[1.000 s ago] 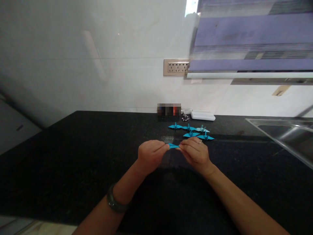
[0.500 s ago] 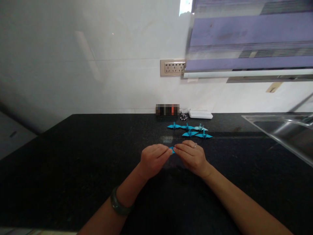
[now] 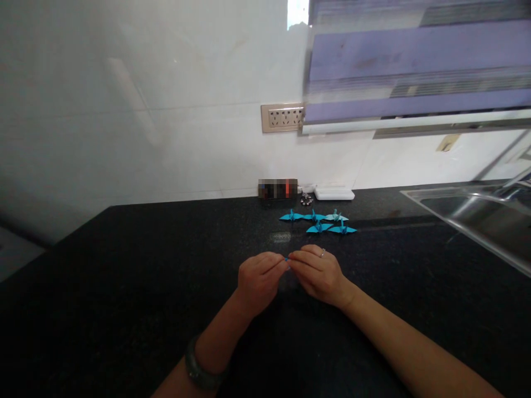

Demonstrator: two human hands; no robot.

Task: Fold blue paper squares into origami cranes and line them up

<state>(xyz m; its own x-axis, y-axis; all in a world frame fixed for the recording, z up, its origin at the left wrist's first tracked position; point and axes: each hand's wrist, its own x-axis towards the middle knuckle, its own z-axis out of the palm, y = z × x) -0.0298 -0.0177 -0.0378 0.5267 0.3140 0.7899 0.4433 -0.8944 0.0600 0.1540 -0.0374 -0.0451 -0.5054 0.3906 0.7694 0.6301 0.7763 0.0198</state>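
Note:
Between my fingertips is a small piece of blue folded paper [image 3: 286,260], nearly all hidden by the fingers. My left hand [image 3: 260,281] pinches it from the left, and my right hand [image 3: 318,275] pinches it from the right. Both sets of fingers are closed, and the fingertips almost meet just above the dark counter. Several blue origami cranes stand in two rows beyond my hands: a crane [image 3: 292,216] at the left of the back row, a paler crane [image 3: 337,216] at its right, and a crane [image 3: 343,229] at the right of the front row.
Against the wall stand a blurred-out dark box [image 3: 277,189], a small beaded item [image 3: 306,199] and a white flat case [image 3: 334,193]. A metal sink [image 3: 464,221] is set into the black counter [image 3: 103,287] at the right. A wall socket [image 3: 282,118] sits beside a purple blind [image 3: 394,55].
My hands have drawn closer together, and less of the blue paper shows between them. The view has shifted and tilted slightly; the cranes stay in place.

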